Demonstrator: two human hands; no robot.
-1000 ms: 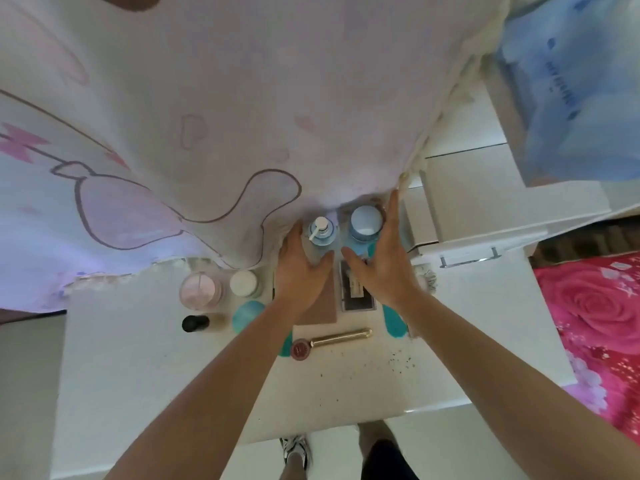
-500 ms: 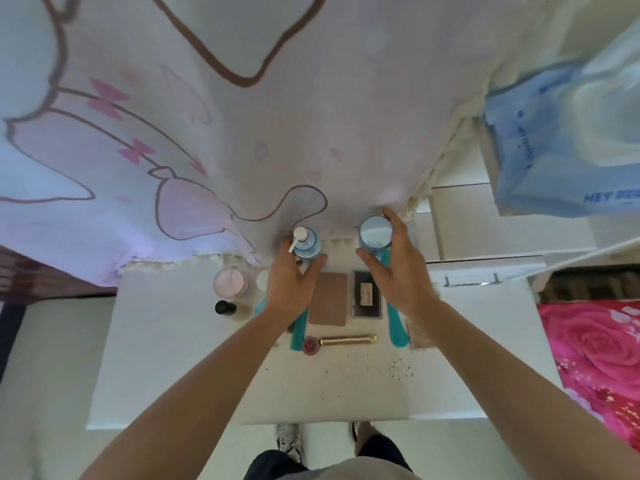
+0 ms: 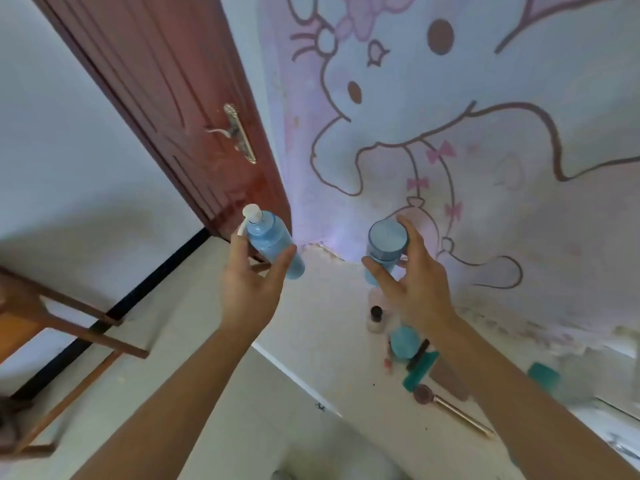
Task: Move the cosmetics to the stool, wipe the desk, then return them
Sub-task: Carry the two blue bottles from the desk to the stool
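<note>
My left hand [image 3: 251, 289] grips a blue pump bottle [image 3: 272, 244] with a white pump head, held up in the air left of the desk. My right hand [image 3: 412, 282] holds a blue capped bottle [image 3: 386, 245] above the white desk [image 3: 332, 327]. Below my right hand, cosmetics remain on the desk: a small dark-capped bottle [image 3: 375, 318], a round blue lid [image 3: 404, 342], a teal tube [image 3: 420, 372], a gold-handled stick [image 3: 450, 407] and a brown flat case [image 3: 448, 377]. A wooden stool [image 3: 45, 327] stands at the far left on the floor.
A red-brown door [image 3: 183, 109] with a metal handle stands behind the stool. A cartoon-print cloth [image 3: 485, 133] hangs along the wall behind the desk. Pale floor lies between the stool and the desk's left edge. Another teal item [image 3: 543, 375] lies further right on the desk.
Both hands have lifted the two blue bottles off the desk. The view has swung left, so the door and the stool have come into sight.
</note>
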